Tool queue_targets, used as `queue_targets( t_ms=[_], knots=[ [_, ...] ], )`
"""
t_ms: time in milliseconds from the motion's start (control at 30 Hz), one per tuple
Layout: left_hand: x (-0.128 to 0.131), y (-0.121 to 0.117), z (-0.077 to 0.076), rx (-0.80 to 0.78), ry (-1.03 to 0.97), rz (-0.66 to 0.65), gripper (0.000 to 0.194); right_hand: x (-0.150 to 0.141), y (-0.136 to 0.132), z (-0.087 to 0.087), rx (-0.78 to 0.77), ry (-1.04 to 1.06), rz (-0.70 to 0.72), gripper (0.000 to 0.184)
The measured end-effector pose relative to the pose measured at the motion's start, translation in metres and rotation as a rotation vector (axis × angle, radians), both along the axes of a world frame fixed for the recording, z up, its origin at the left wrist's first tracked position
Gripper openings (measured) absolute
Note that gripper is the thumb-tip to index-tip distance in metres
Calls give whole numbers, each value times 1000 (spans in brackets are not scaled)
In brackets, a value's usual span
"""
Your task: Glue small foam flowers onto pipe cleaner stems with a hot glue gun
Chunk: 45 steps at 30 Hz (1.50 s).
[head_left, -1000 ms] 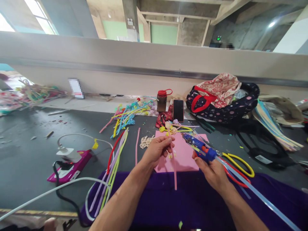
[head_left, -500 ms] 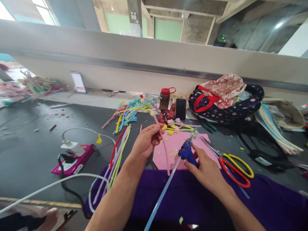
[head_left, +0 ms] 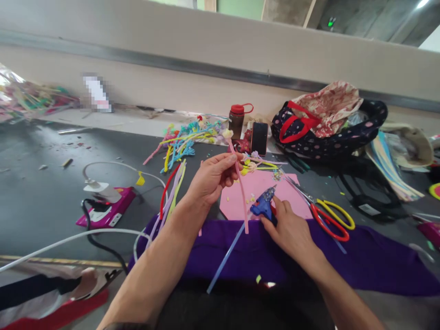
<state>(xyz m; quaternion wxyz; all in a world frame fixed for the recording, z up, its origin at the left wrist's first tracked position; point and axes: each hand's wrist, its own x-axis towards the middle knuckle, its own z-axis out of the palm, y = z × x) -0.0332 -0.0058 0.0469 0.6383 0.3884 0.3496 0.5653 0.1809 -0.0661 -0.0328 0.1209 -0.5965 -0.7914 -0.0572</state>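
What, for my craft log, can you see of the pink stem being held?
The pink stem looks like fuzzy pipe cleaner, slightly bent, topped by a cream, flower-like head. It slants, head up and leftward, pinched between fingers and thumb of the left hand; whether its lower end touches the purple cloth is unclear.

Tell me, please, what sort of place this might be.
Probably a handicraft workspace, judging by the blue glue gun, the red-and-yellow scissors and the pile of colourful fuzzy stems.

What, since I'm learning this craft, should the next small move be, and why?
Probably ease the right hand off the glue gun: it appears to rest on the pink sheet, while the left hand alone holds the pink stem.
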Motion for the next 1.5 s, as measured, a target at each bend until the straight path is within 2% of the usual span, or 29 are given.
queue_targets(
  t_ms=[133,233,300,400,433,500,633,700,767,900,1000,1100,1167,1267,1400,1500],
  knots=[
    [8,0,-19,-37,22,-74,18,5,0,3,-53,-33,-25,49],
    [10,2,-32,-57,26,-96,19,17,-16,12,50,25,29,40],
    [10,3,-38,-56,23,-106,20,23,-32,19,57,122,228,24],
    [10,4,-43,-74,18,-124,21,25,-54,24,-242,153,668,16],
    [9,5,-44,-84,17,-129,21,23,-59,23,-315,130,735,16],
    [9,5,-46,-97,12,-132,22,18,-64,16,-364,70,780,17],
    [7,4,-47,-99,10,-126,20,10,-64,0,-310,14,784,16],
    [6,2,-46,-85,12,-132,20,9,-63,1,-335,54,782,15],
    [6,0,-44,-68,15,-150,19,10,-63,11,-395,145,782,12],
    [7,-7,-39,-131,7,-232,19,9,-51,49,-479,380,755,6],
    [8,-10,-38,-140,8,-286,18,6,-25,75,-379,584,712,6],
    [8,-11,-38,-155,-11,-317,17,-2,10,85,-294,724,590,8],
    [9,-11,-38,-174,-14,-304,17,-10,31,84,-295,751,494,8],
    [11,-10,-40,-200,-3,-291,19,-20,52,75,-159,685,441,4],
    [16,-7,-45,-249,5,-293,22,-23,61,61,114,439,462,9],
    [21,-6,-48,-283,-5,-286,21,-19,60,53,247,253,457,13]
  ],
)
